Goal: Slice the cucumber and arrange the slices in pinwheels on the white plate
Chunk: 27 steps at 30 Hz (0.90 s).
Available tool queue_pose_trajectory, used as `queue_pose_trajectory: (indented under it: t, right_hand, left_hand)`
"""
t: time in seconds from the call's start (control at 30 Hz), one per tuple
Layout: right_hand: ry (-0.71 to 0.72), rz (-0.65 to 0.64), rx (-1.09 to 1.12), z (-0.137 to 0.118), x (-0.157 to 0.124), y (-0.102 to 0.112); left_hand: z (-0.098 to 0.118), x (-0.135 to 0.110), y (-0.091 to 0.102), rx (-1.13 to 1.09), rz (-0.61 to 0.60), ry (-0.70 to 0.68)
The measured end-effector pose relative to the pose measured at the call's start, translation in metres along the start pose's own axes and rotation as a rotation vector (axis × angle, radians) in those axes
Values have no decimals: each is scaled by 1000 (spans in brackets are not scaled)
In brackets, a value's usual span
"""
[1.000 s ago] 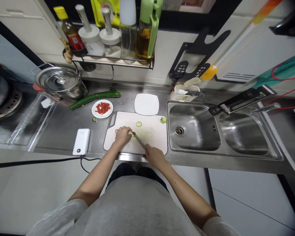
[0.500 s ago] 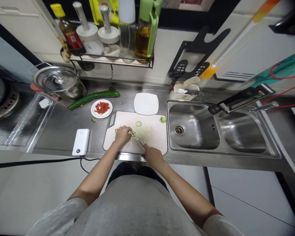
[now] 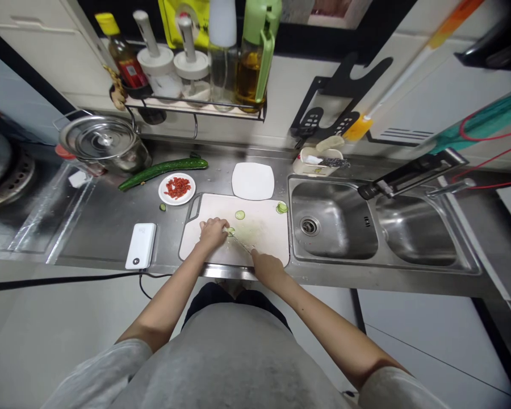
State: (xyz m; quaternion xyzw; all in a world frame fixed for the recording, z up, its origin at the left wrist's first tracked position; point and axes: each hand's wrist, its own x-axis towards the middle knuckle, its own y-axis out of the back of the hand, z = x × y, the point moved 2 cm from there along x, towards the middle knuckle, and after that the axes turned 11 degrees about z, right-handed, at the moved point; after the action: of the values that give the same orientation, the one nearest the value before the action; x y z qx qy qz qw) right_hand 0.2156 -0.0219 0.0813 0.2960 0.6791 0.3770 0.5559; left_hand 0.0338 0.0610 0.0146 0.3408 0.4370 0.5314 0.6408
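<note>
On the white cutting board [image 3: 196,244], my left hand [image 3: 213,233] is closed over a small piece of cucumber [image 3: 231,232], most of it hidden under the fingers. My right hand [image 3: 269,269] grips a knife [image 3: 241,245] by its handle at the board's front edge. The thin blade points up and left, its tip by the cucumber piece. One cucumber slice [image 3: 239,215] lies flat above the hands. A few overlapping slices [image 3: 281,207] rest at the board's upper right corner.
A whole cucumber [image 3: 164,171], a plate of red berries [image 3: 177,189] and a white square plate [image 3: 252,181] stand behind the board. To the right is a double sink [image 3: 336,221]. A white power bank [image 3: 140,245] with a cable lies left; a lidded pot [image 3: 106,142] stands further back.
The knife has turned slightly, so its blade looks thinner, and my right hand has shifted a little to the right. My left hand stays in place. The view has moved slightly.
</note>
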Motion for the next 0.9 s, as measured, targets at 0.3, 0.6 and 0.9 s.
queue_pose_trajectory:
  t: [0.3,0.6,0.9]
  right_hand:
    - [-12,-40,56,14,-18,-8]
    - [-25,5,137,28,-29,-22]
    - [-22,18,185,34,-30,-22]
  left_hand:
    - [-1,3,1,-5,-34,-2]
    - [11,-3,0,1,42,13]
    - [17,-11,12,-71,11,54]
